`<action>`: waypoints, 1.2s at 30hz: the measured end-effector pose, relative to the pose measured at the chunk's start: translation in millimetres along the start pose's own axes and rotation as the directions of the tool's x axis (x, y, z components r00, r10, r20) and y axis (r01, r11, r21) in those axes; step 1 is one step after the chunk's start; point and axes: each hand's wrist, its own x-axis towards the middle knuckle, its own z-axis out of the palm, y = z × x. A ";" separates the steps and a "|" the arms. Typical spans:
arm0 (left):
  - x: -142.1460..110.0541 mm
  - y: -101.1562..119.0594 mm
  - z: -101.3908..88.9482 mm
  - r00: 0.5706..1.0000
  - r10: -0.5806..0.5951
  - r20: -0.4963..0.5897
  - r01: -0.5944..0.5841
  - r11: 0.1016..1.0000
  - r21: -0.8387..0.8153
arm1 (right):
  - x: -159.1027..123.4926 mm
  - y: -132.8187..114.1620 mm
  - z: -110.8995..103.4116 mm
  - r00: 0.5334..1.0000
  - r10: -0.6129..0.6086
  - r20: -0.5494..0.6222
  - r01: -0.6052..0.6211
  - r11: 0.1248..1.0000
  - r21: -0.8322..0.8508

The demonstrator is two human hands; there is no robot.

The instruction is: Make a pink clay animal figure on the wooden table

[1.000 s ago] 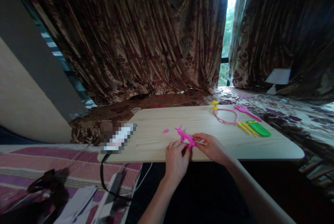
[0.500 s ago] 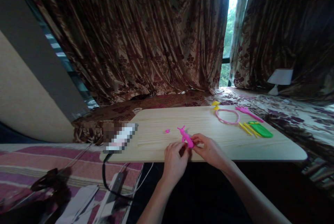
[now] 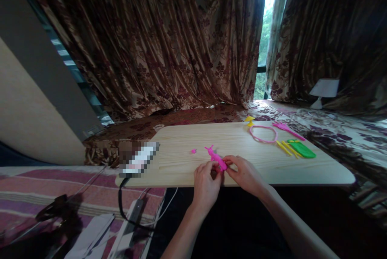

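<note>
A bright pink modelling-clay figure [image 3: 216, 157] lies near the table's front edge, its thin antler-like prongs pointing away from me. My left hand [image 3: 207, 180] pinches its near left side, with thumb and fingers curled in. From the other side, my right hand [image 3: 243, 173] has its fingertips closed on the figure's near end. My fingers cover part of that end. A small pink lump [image 3: 194, 151] rests on the wood to the left of the figure, apart from both hands.
On the right of the wooden table [image 3: 175, 140] lie a pink twisted ring [image 3: 263, 134], a pink hand-shaped piece [image 3: 288, 131], yellow strips [image 3: 286, 148] and a green flat piece [image 3: 302, 149]. A yellow piece [image 3: 250, 120] stands at the back edge. A blurred-out device [image 3: 140, 159] sits left.
My left hand has shifted slightly right along with the near end of the pink figure. The right hand stays almost in place at that end.
</note>
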 end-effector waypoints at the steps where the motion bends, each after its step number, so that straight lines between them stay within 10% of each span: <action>1: 0.3 0.3 0.8 1.000 -0.003 -0.005 0.003 1.000 0.002 | -0.1 0.5 0.5 1.000 0.000 0.000 0.000 1.000 -0.004; 16: -1.6 4.8 -3.0 0.998 0.041 0.044 -0.042 0.999 0.017 | -2.0 1.3 -3.2 0.999 -0.031 -0.022 0.030 0.998 -0.055; 27: -7.2 -13.2 -40.5 1.000 0.028 0.006 -0.028 1.000 0.010 | -6.0 12.7 -15.0 0.994 -0.046 -0.096 0.047 0.999 0.004; 36: 7.7 -23.3 -50.0 0.998 -0.047 -0.040 0.043 0.995 -0.092 | 27.3 6.8 9.9 0.996 0.077 -0.055 -0.066 0.982 0.179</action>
